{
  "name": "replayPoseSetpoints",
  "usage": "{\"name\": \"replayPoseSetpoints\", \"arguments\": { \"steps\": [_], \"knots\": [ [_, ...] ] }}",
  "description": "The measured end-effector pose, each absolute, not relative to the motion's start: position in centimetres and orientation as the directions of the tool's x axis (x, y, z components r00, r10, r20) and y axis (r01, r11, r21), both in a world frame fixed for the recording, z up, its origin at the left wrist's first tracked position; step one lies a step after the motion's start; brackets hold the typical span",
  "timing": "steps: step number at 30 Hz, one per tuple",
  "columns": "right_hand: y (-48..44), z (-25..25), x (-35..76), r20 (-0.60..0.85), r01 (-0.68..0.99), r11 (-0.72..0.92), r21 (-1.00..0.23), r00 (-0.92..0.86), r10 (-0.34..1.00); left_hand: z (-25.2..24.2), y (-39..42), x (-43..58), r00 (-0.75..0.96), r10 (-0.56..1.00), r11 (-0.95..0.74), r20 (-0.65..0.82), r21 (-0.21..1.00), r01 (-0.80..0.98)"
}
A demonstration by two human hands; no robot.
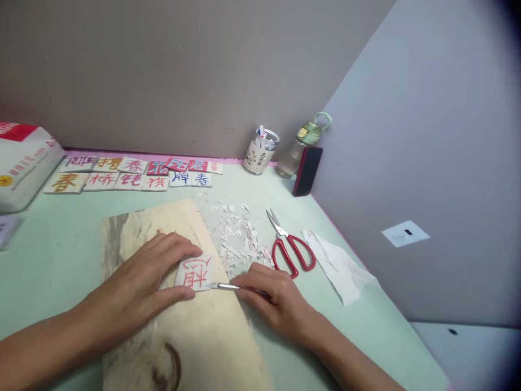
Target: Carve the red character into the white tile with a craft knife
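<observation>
My left hand (pixel 146 277) lies on a wooden board (pixel 203 336), thumb and fingers pinching a small white tile with red characters (pixel 196 272) to hold it in place. My right hand (pixel 271 298) grips a thin metal craft knife (pixel 228 286), its tip touching the tile's lower right edge.
White scraps (pixel 238 239) lie beside the board. Red-handled scissors (pixel 290 247) and a crumpled tissue (pixel 340 266) sit to the right. Rows of lettered tiles (pixel 134 172), a paper cup of pens (pixel 260 151), a bottle (pixel 299 146), a phone (pixel 307 171) and a bag (pixel 24 163) line the back.
</observation>
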State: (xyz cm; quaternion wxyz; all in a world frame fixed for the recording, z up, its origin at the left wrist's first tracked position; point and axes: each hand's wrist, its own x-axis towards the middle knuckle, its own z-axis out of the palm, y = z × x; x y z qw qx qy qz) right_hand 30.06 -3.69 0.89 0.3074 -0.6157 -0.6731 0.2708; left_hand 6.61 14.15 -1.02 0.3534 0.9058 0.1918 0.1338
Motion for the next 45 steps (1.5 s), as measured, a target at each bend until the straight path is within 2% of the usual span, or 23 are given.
{"name": "replayPoseSetpoints", "arguments": {
  "steps": [6,10,17,30,38,45],
  "knots": [
    [-3.5,0.6,29.6,0.124,0.678,0.100,-0.728,-0.014,0.992,-1.0,14.1,6.5,0.893,0.436,-0.677,0.110,0.695,0.245],
    [-3.3,1.4,30.4,0.082,0.631,0.091,-0.770,-0.042,0.996,-0.9,14.1,6.5,0.890,0.443,-0.675,0.108,0.694,0.252],
    [-3.6,1.7,30.5,0.049,0.641,0.063,-0.765,-0.039,0.998,-1.0,14.2,6.6,0.880,0.458,-0.677,0.123,0.690,0.256],
    [-3.9,0.2,29.2,0.201,0.746,0.136,-0.651,-0.003,0.980,-0.9,14.1,6.9,0.882,0.448,-0.679,0.145,0.696,0.231],
    [-4.0,0.0,28.6,0.272,0.784,0.172,-0.596,-0.004,0.962,-1.4,14.3,6.6,0.897,0.410,-0.728,0.165,0.652,0.213],
    [-3.9,0.6,29.7,0.202,0.760,0.168,-0.628,-0.049,0.978,-1.4,14.1,6.5,0.892,0.410,-0.738,0.191,0.644,0.201]
  ]
}}
